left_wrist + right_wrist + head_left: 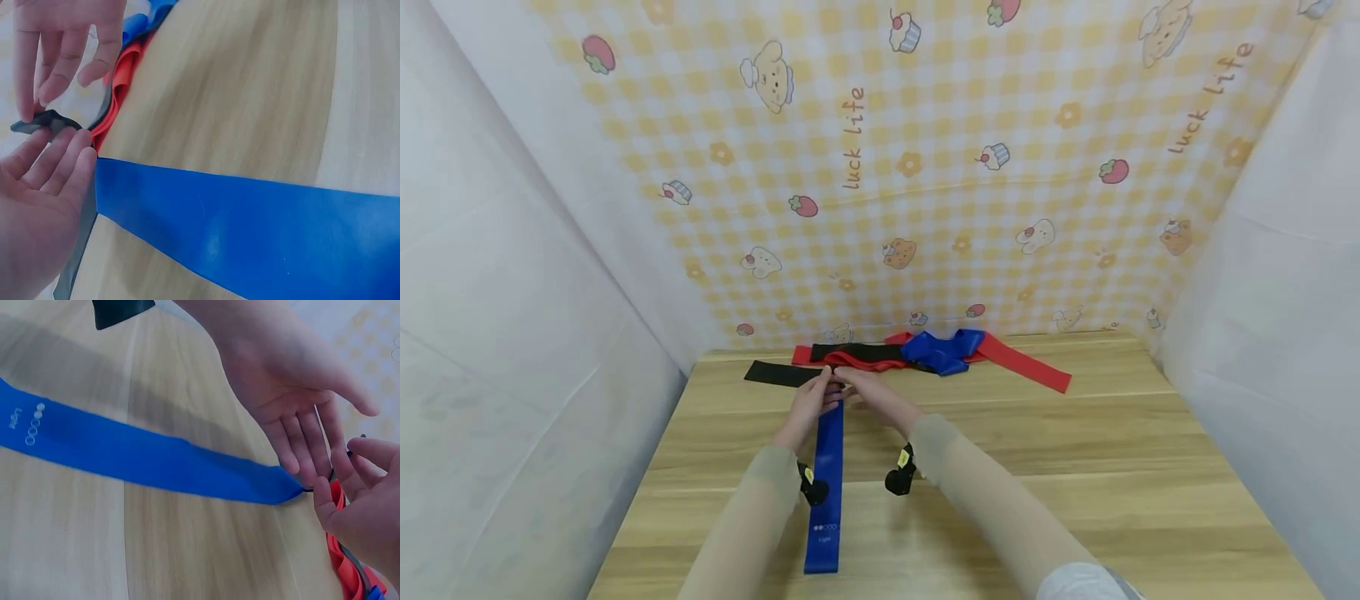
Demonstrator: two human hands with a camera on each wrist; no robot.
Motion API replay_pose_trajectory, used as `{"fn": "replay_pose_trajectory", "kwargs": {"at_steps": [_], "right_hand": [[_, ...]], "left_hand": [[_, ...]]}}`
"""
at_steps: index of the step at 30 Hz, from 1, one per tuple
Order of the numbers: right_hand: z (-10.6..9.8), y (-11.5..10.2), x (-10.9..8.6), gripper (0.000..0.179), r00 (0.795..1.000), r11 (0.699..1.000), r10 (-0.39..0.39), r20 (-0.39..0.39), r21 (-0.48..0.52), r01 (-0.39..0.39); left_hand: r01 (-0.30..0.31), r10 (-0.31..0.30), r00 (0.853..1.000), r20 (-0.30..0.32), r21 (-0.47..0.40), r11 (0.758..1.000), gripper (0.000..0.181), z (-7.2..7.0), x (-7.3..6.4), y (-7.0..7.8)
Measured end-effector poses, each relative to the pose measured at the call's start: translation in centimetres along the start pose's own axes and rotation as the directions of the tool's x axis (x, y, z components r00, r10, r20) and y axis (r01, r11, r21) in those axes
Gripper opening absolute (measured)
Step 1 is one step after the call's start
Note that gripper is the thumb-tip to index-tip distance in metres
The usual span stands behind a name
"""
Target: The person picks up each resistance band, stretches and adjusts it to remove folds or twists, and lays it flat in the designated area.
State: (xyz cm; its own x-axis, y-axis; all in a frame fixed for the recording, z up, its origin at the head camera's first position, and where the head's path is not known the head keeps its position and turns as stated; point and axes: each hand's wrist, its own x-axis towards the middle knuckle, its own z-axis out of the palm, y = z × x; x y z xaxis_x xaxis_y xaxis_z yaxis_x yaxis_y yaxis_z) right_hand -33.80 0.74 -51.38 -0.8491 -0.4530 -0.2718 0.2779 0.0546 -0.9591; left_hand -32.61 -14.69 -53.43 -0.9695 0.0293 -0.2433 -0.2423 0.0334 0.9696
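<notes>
My two hands meet near the far end of a blue resistance band [827, 475], printed "Light", which lies lengthwise toward me. A black band [782, 373] passes across that end. A twisted piece of the black band [53, 119] stands up between the hands. Fingers of my left hand [37, 206] extend under this piece; the left thumb points away from them in the right wrist view. From the other side my right hand [72, 37] reaches down, spread fingers touching the black piece. I cannot tell whether the right hand pinches it.
Behind the hands lie a red band [1026, 367], folded black and red bands, and a crumpled blue band [943, 352], along the back of the wooden table [1037, 467]. A checked cloth [910, 200] hangs behind. White sheets [497, 333] stand at both sides.
</notes>
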Motion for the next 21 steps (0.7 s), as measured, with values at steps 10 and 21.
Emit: {"fn": "replay_pose_trajectory", "kwargs": {"at_steps": [10,21], "right_hand": [[1.7,-0.5,-0.1,0.051,0.999,0.998,-0.036,0.004,0.044,0.036],[2.6,-0.6,-0.3,0.045,0.996,0.951,0.081,-0.032,0.301,-0.068]], "left_hand": [[-0.032,0.013,0.988,-0.156,-0.124,0.992,0.043,-0.5,-0.5,0.8],[-0.148,0.105,0.95,-0.296,-0.126,0.981,0.025,-3.3,-0.4,2.6]]}}
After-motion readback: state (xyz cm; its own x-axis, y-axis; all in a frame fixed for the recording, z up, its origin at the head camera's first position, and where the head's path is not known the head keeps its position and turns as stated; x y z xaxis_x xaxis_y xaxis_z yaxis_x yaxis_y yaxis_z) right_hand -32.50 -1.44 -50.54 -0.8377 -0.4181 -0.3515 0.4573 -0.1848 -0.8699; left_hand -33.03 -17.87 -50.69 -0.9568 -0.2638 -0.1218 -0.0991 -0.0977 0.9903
